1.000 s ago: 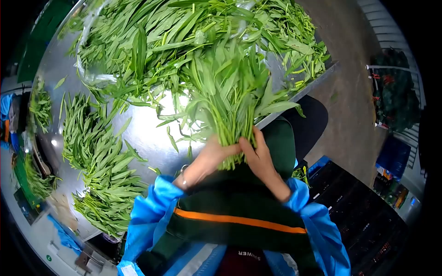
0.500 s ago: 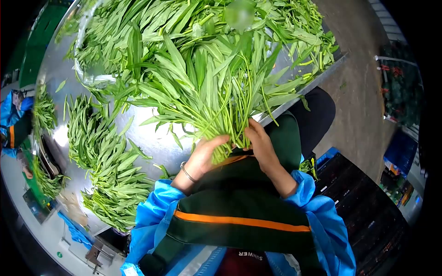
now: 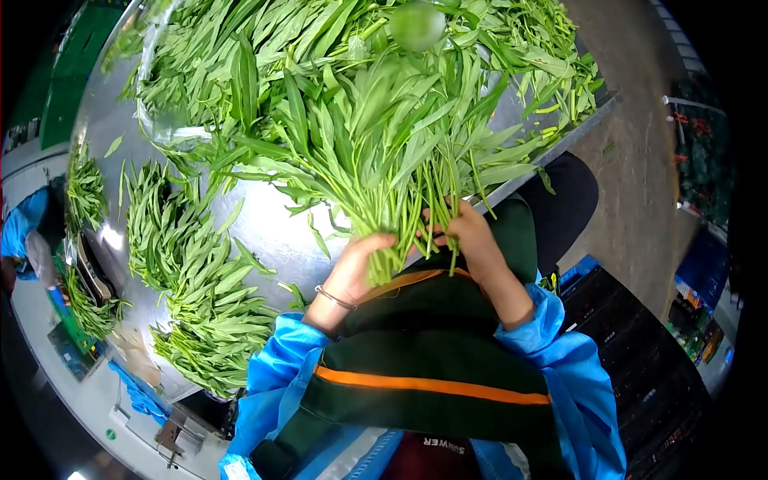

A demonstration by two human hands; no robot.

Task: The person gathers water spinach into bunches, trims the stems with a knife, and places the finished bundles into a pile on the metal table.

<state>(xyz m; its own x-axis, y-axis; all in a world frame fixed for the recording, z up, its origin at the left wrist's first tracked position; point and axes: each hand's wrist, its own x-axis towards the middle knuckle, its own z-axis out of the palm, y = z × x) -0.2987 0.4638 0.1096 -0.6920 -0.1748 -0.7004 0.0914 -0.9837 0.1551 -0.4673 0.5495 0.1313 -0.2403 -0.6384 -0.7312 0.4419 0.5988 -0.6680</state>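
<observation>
Leafy green bunch [image 3: 376,180] held fanned out at the table's [image 3: 276,232] near edge, cut ends toward the wearer's dark apron [image 3: 416,344].
From my remote view, the left hand [image 3: 354,264] is closed around the main sheaf, thumb across the stalks; the right hand [image 3: 478,240] looks closed lightly on a few stems [image 3: 454,258] at the side, its fingertips partly hidden. I judge that these outer stems could slip onto the apron if that light pinch loosens, and the leafy ends could snag in the heap [image 3: 216,88] behind, since the foliage overlaps it. Squeezing too hard might bruise the stalks. The bunch looks fresh: long, narrow bright-green leaves, paler slender stalks, ends uneven and splayed.
</observation>
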